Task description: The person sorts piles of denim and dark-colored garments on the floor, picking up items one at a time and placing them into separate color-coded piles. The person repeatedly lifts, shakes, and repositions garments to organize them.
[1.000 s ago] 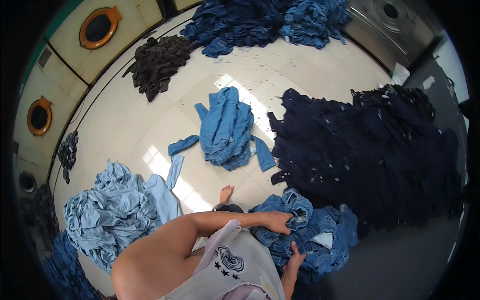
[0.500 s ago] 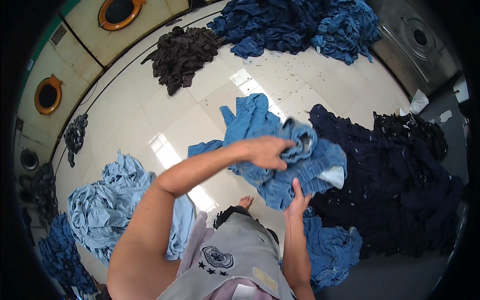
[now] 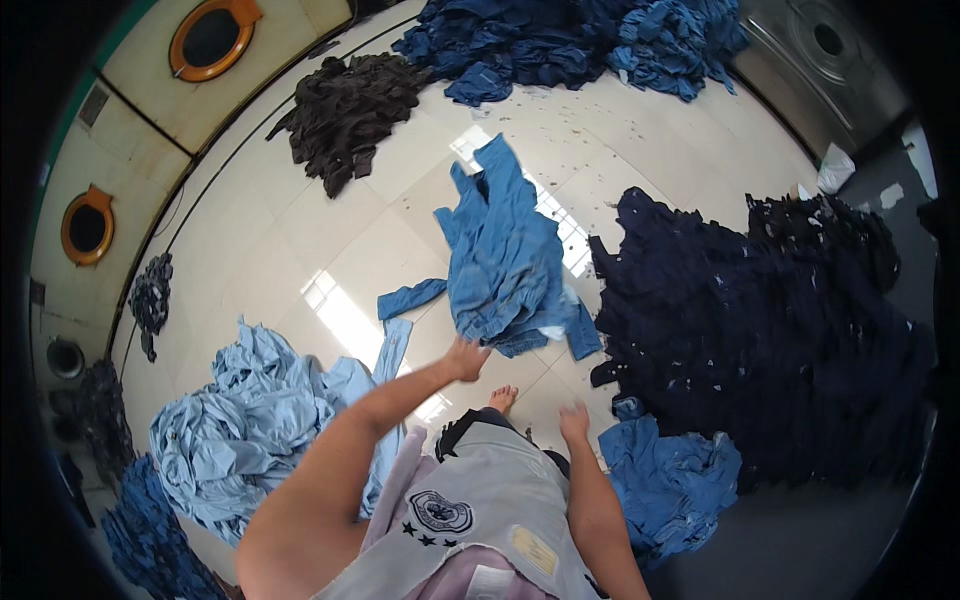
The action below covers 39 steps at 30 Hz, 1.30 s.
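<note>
A: ok so what are the hands even up to here?

B: left hand (image 3: 466, 360) is at the near edge of the rumpled mid-blue denim heap (image 3: 505, 255) in the middle of the floor. Fingers look stretched and loose, no cloth pinched in them that I can see. Can't tell if the tips brush the fabric or stop just short.

A: and the other one?

B: right hand (image 3: 574, 422) hangs closer to the body, fingers apart, looks empty, kinda blurry tho. It's just left of the crumpled blue cloth pile (image 3: 670, 485) on the near right, so that pile's in easy reach.

A: why's the denim dead centre?

B: my guess, because it's straight ahead of the bare foot (image 3: 503, 398), so either arm gets there. The cream floor tiles (image 3: 300, 225) around it probably help keep it apart from the pale blue thin-cloth pile (image 3: 240, 420) on the left and the flat, layered navy spread (image 3: 770, 340) on the right. One loose blue sleeve-like strip (image 3: 412, 297) pokes out left though, nearly touching the pale stuff.

A: so it's grouped by shade?

B: looks that way. The wrinkled dark brown heap (image 3: 350, 120) at far left has its own spot. Not super strict tho, the far indigo heap (image 3: 510, 45) butts against a brighter blue bundle (image 3: 675, 45).
</note>
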Each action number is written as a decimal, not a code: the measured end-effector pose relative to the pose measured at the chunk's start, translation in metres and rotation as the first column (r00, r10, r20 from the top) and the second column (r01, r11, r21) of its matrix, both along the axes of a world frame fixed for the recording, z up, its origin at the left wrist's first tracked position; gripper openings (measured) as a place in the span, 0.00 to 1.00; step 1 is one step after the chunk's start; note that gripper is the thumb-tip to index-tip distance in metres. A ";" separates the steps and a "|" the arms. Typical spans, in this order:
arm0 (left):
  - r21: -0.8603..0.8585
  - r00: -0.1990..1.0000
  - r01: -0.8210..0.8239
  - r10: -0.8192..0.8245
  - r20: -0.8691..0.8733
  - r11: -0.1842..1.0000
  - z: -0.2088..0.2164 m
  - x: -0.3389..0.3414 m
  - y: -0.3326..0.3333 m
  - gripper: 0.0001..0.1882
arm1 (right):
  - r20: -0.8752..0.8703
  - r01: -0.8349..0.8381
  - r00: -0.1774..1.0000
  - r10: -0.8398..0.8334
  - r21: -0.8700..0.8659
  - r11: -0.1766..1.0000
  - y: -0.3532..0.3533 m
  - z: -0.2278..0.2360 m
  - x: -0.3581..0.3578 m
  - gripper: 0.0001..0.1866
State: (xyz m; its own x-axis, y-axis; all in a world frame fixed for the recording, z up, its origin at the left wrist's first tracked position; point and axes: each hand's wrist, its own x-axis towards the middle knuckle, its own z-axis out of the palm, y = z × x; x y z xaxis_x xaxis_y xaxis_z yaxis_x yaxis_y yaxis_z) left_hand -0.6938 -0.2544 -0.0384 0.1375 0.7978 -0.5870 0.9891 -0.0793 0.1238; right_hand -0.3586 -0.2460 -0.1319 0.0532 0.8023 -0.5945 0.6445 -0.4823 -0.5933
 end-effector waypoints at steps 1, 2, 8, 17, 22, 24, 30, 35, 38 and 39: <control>-0.216 0.995 -0.075 0.086 0.041 0.973 -0.037 0.004 -0.020 0.37 | -0.075 0.156 0.983 -0.166 -0.118 0.981 -0.034 -0.024 0.054 0.32; -0.327 0.965 -0.192 0.239 0.108 0.925 -0.067 0.009 -0.043 0.34 | 0.059 0.212 0.976 -0.208 -0.072 0.975 -0.063 -0.045 0.097 0.28; -0.454 0.864 -0.258 0.414 0.286 0.853 -0.128 0.041 -0.120 0.24 | 0.202 0.861 0.477 -0.856 -0.304 0.408 -0.236 0.004 0.310 0.13; -0.253 0.955 -0.001 0.076 0.288 0.968 -0.112 0.120 -0.001 0.19 | -0.049 0.843 0.213 -0.976 -0.495 0.209 -0.355 -0.028 0.271 0.17; -0.168 0.931 0.132 -0.064 0.359 0.977 -0.104 0.246 0.058 0.19 | 0.144 0.749 0.660 -0.737 -0.053 0.660 -0.361 -0.064 0.292 0.13; -0.271 0.908 0.130 -0.005 0.419 0.954 -0.103 0.305 0.071 0.19 | -0.167 0.919 0.169 -0.971 -0.329 0.216 -0.374 -0.042 0.325 0.10; -0.265 0.828 0.357 -0.172 0.534 0.896 -0.082 0.474 0.091 0.18 | -0.050 0.950 -0.118 -0.992 -0.298 -0.098 -0.417 -0.003 0.407 0.13; -0.286 0.811 0.484 -0.302 0.500 0.827 -0.087 0.548 0.126 0.17 | -0.054 0.905 -0.252 -0.966 -0.368 -0.216 -0.429 -0.041 0.404 0.09; -0.360 0.816 0.556 -0.411 0.406 0.749 -0.110 0.579 0.159 0.16 | -0.229 0.811 -0.495 -0.838 -0.469 -0.351 -0.405 -0.052 0.382 0.05; -0.346 0.779 0.623 -0.515 0.358 0.702 -0.120 0.592 0.168 0.16 | -0.283 0.828 -0.502 -0.817 -0.430 -0.360 -0.389 -0.050 0.373 0.06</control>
State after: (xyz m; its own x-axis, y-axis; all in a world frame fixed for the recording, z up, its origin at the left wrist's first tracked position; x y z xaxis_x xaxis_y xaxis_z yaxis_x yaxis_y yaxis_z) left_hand -0.1015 -0.0862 -0.1579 0.6469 0.1998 -0.7359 0.7120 -0.5039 0.4891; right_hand 0.0147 -0.6351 -0.1822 0.4891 -0.0648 -0.8698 -0.8711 -0.0863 -0.4834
